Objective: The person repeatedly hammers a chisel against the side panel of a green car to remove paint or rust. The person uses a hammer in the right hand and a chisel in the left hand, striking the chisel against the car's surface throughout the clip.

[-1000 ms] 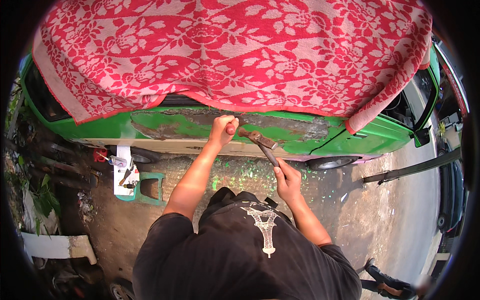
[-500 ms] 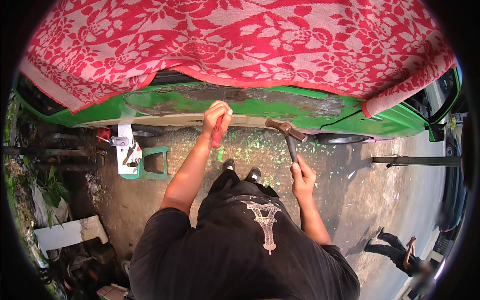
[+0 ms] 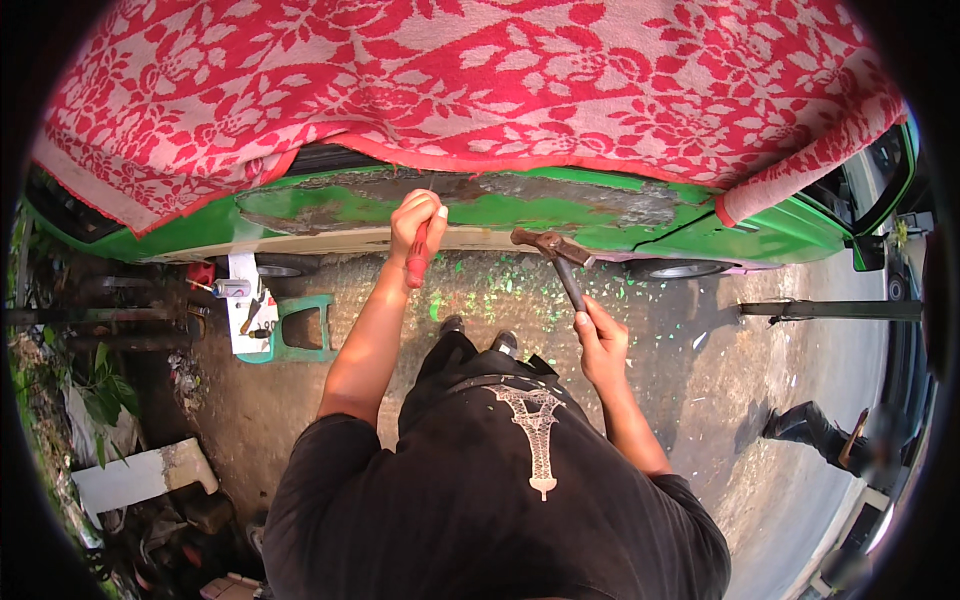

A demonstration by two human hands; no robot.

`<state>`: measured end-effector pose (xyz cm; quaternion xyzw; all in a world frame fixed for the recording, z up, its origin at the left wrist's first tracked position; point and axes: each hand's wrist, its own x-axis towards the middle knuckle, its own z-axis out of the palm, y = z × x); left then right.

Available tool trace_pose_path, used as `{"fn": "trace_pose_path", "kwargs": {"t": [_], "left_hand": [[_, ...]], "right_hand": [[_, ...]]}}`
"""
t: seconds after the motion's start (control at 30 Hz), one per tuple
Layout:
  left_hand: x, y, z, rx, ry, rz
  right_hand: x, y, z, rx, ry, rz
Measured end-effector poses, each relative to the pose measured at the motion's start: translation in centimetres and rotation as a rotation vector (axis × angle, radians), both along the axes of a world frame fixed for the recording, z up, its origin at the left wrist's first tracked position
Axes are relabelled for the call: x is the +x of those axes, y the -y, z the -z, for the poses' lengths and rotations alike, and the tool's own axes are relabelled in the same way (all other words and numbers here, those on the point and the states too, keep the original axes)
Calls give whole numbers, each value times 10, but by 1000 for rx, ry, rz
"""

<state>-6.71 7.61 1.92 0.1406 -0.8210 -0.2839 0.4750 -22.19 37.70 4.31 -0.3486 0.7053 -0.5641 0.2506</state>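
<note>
My left hand is closed round a red-handled screwdriver. Its thin shaft points up at the stripped, rusty strip of the green car body panel; whether the tip touches is hard to tell. In my right hand is a hammer with a rusty head and dark handle, gripped by the handle. The hammer head hangs just in front of the panel's lower edge, to the right of the screwdriver. Patches of bare grey and brown metal show among the green paint.
A red and pink flowered blanket drapes over the car's upper part. Left of me, a green stool stands by a white board bearing a spray can and tools. Green paint chips litter the floor. A post and a walking person are at right.
The hammer and my right hand have shifted a little left and up. My left hand with the screwdriver has also moved slightly left and up. The person at right has walked on.
</note>
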Motion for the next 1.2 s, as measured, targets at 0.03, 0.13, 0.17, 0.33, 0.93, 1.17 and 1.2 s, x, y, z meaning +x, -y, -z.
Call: {"fn": "trace_pose_path", "kwargs": {"t": [0.03, 0.13, 0.17, 0.33, 0.93, 1.17, 1.2], "left_hand": [[1, 0, 1, 13, 0, -2], [3, -1, 4, 25, 2, 0], [2, -1, 4, 17, -1, 0], [8, -6, 14, 111, 42, -41], [1, -9, 3, 37, -75, 0], [1, -8, 2, 35, -58, -12], [-2, -5, 2, 14, -51, -20]], "right_hand": [[-1, 0, 0, 2, 4, -5], [-3, 0, 6, -27, -47, -18], [-3, 0, 7, -38, -72, -25], [-8, 1, 10, -18, 12, 3], [-13, 9, 12, -32, 68, -48], [-9, 1, 14, -2, 45, -34], [-9, 1, 14, -8, 33, -29]]}}
